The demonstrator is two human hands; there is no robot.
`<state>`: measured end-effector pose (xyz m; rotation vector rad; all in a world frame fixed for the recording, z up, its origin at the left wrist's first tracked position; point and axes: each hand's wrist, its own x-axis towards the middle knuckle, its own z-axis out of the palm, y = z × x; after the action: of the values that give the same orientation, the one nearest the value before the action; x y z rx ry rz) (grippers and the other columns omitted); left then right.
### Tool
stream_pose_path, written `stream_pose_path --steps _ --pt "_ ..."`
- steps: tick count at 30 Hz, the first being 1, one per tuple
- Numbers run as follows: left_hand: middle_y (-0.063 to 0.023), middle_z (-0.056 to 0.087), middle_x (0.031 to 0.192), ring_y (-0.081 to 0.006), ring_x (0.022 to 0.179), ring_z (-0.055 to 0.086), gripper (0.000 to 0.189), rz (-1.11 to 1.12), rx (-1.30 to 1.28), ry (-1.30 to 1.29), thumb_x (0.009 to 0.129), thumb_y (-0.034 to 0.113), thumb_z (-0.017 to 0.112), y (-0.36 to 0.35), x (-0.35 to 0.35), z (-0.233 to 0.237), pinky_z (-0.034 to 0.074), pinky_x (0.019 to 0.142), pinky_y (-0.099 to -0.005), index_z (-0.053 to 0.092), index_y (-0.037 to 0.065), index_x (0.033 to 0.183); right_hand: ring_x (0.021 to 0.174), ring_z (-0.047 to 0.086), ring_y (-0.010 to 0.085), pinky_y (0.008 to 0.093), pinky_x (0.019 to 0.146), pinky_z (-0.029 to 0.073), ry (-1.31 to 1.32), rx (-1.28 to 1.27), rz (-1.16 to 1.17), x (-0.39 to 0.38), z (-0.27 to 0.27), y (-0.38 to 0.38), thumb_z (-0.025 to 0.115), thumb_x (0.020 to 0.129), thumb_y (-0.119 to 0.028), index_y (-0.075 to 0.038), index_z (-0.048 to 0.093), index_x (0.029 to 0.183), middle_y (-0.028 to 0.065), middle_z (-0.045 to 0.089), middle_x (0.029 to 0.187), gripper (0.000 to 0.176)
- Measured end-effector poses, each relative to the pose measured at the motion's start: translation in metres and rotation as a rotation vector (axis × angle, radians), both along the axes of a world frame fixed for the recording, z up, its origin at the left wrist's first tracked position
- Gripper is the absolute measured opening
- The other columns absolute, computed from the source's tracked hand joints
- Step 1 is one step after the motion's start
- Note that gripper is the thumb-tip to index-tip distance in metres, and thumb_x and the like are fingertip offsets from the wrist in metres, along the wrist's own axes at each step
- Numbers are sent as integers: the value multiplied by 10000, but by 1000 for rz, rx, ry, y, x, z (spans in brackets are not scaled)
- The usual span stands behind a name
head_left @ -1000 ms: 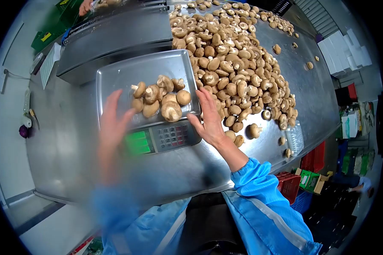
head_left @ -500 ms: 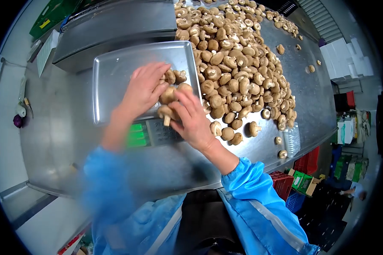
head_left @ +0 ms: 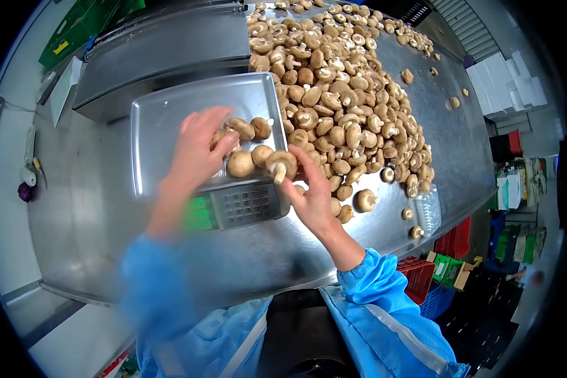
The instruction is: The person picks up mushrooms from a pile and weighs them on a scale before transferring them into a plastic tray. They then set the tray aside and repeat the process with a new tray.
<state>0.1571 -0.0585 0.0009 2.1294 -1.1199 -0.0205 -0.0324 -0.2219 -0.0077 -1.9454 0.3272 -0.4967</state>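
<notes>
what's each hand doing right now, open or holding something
Left hand: curved over mushrooms on the scale tray; blurred, so a grip cannot be told.
Right hand: closed, holding one stemmed mushroom at the tray's edge.

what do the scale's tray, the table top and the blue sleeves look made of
Tray: metal, probably stainless steel; smooth, with bright reflections along its raised rim.
Table top: also metal by its look, grey and worn, with soft glare and streaky marks.
Blue sleeves: likely thin synthetic fabric, slightly glossy; the right one shows crinkled folds and highlights, the left is blurred.
</notes>
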Motion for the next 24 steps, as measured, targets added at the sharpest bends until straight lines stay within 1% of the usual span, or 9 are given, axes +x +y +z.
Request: stream_pose_path --steps 1,2,5,6,9,12,15,18,24 --pt "-133 560 1350 -345 1272 480 457 -2 4 -35 889 221 627 0 -1 0 295 1119 -461 560 86 1319 974 634 220 299 822 538 -19 -7 -37 4 3 -3 641 841 -5 -33 493 1347 137 606 1168 528" --pt "-135 551 1363 -343 1287 471 457 -2 6 -72 890 217 622 1 -2 1 275 1129 -477 557 91 1325 1062 624 270 337 903 522 -32 50 -60 8 5 -5 619 838 21 -38 483 1362 161 582 1233 545" --pt "-136 535 1385 -337 1308 456 482 -53 93 -162 874 202 623 0 -6 1 234 1141 -521 547 104 1340 1187 564 332 380 986 484 -201 -330 -34 30 10 -5 595 831 52 -50 465 1390 182 521 1327 583" --pt "-135 531 1389 -335 1312 453 494 -78 136 -190 866 197 625 1 -7 0 223 1142 -534 544 109 1345 1257 495 379 407 1026 455 -166 -409 66 33 10 1 592 819 66 -69 448 1415 190 459 1393 628" --pt "-105 532 1365 -305 1304 450 503 -50 156 -196 852 253 626 0 -8 -6 229 1124 -561 539 129 1332 1257 489 372 415 1027 454 -121 -471 216 41 -11 10 637 807 41 -78 493 1379 173 452 1398 602" --pt "-100 517 1379 -298 1301 453 547 -54 172 -183 811 236 645 1 -11 -5 225 1131 -557 531 128 1335 1260 487 362 420 1024 453 -118 -456 204 47 -12 11 649 811 27 -75 521 1349 170 452 1399 562" --pt "-144 505 1409 -333 1339 429 594 -78 202 -163 784 224 670 0 -11 3 211 1150 -534 531 96 1347 1263 481 370 425 1018 452 -116 -424 252 46 -8 5 671 819 -20 -70 508 1352 175 453 1397 560" --pt "-156 489 1420 -349 1371 397 623 -55 128 -146 778 275 681 5 -9 4 223 1148 -533 524 87 1350 1262 479 383 431 1024 443 -163 -379 132 43 -1 -6 696 820 -79 -52 477 1370 190 448 1400 592" --pt "-145 505 1377 -383 1339 400 613 101 22 -215 791 355 681 12 1 -6 290 1096 -530 544 99 1331 1390 308 429 463 1152 276 10 -378 -102 67 -12 -5 636 895 -230 37 362 1427 263 336 1483 656"
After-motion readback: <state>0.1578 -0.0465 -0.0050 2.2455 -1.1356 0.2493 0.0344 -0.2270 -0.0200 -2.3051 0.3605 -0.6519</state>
